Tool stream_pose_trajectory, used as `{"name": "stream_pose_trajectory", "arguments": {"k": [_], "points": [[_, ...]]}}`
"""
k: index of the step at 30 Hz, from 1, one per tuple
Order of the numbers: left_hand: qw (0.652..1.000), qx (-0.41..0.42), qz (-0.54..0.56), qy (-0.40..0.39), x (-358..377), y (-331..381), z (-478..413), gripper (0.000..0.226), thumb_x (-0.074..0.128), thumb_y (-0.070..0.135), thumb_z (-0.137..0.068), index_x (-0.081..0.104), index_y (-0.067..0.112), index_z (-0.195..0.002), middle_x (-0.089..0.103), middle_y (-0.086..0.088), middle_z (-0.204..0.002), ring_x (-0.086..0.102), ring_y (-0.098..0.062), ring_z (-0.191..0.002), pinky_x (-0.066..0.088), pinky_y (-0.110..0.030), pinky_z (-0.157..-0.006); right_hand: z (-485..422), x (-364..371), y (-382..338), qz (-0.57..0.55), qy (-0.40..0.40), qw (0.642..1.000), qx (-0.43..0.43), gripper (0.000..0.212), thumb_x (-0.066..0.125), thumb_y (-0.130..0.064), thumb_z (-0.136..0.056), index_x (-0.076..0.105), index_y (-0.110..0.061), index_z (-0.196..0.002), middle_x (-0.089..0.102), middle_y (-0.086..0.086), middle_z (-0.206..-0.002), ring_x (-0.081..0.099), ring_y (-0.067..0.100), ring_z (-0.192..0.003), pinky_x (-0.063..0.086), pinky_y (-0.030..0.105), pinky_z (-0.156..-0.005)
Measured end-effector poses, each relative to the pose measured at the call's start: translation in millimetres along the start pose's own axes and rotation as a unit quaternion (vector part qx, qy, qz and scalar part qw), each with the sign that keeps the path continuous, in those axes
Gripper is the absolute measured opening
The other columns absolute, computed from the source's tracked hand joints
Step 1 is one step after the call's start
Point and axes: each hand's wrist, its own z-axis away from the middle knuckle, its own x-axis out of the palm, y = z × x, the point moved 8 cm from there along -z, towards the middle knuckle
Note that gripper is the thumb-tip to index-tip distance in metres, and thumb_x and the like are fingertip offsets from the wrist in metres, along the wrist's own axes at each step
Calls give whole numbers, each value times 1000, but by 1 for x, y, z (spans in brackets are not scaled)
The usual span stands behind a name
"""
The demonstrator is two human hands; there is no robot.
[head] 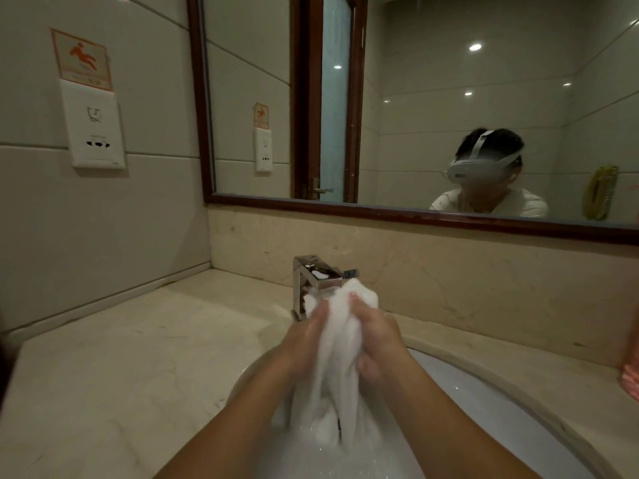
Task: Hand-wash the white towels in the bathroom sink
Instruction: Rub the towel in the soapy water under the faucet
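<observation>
A wet white towel (337,344) is bunched upright between both hands above the white sink basin (484,402). My left hand (304,340) grips its left side with fingers curled round the cloth. My right hand (378,344) grips the right side, fingertips pressed into the top of the bunch. The towel's lower end hangs down into the basin, where soapy water and foam show. The top of the towel sits just in front of the chrome faucet (316,281).
A beige marble counter (121,375) surrounds the sink, wide on the left. A wood-framed mirror (415,98) hangs behind, a wall socket panel (95,129) at left. Something pink (631,382) lies at the right edge.
</observation>
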Motion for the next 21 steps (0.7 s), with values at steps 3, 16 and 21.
{"name": "stream_pose_trajectory", "arguments": {"k": [3, 16, 21], "points": [[998, -15, -58, 5, 2, -9, 0, 100, 61, 97, -59, 64, 33, -137, 74, 4, -123, 72, -18, -109, 57, -45, -101, -5, -1, -1, -31, 0, 999, 16, 34, 77, -18, -95, 72, 10, -112, 76, 32, -105, 76, 48, -97, 60, 62, -92], [960, -50, 252, 114, -19, -5, 0, 59, 67, 61, -94, 72, 8, -120, 76, -25, -108, 75, -43, -100, 59, -60, -94, -11, -2, 37, 233, -58, 969, 47, 109, 95, -66, -50, 56, -11, -136, 77, 14, -115, 81, 28, -92, 67, 45, -79], [984, -6, 166, 62, -15, 0, -2, 75, 83, 59, -69, 70, 11, -125, 77, -16, -114, 76, -36, -104, 58, -56, -98, -11, -1, 19, 165, -28, 986, -10, 39, 76, -16, -88, 69, -4, -124, 79, 20, -103, 79, 38, -91, 64, 57, -85]]}}
